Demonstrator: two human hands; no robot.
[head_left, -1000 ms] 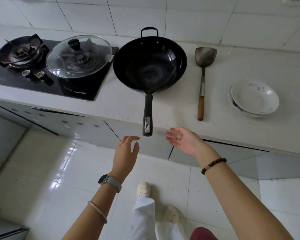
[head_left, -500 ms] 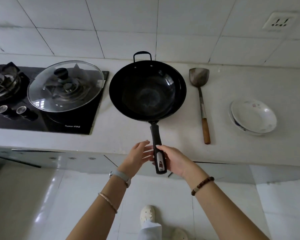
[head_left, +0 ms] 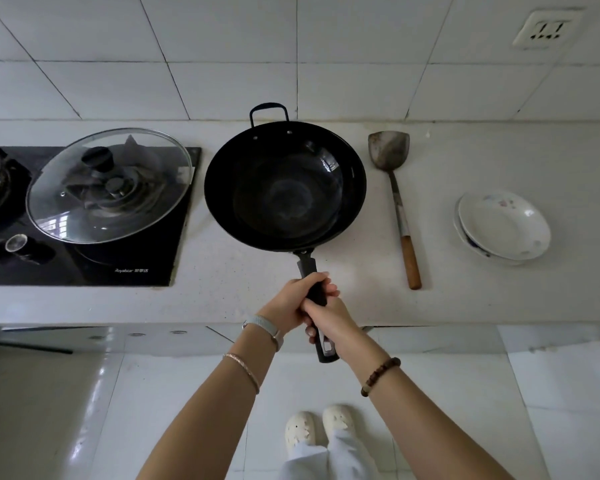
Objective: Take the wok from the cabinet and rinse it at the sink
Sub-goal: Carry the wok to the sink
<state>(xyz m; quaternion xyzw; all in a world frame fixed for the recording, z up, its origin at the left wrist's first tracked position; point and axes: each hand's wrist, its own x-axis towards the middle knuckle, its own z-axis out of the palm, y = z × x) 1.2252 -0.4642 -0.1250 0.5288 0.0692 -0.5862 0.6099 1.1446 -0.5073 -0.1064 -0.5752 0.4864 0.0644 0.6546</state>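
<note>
A black wok [head_left: 284, 188] with a loop handle at its far side sits on the white countertop [head_left: 465, 299], its long black handle pointing toward me over the counter's front edge. My left hand [head_left: 291, 299] is wrapped around the upper part of that handle. Just below it, my right hand [head_left: 329, 320] grips the lower part, and the handle's tip sticks out beneath. The two hands touch each other. No sink is in view.
A glass lid [head_left: 108, 185] rests on the black gas hob [head_left: 84, 258] at the left. A metal spatula with a wooden handle [head_left: 399, 209] lies right of the wok. Stacked white plates [head_left: 503, 226] sit further right. Grey cabinet fronts [head_left: 118, 337] run below the counter.
Both hands rose from below the counter edge to the wok handle and closed around it. A second ago they were open and apart.
</note>
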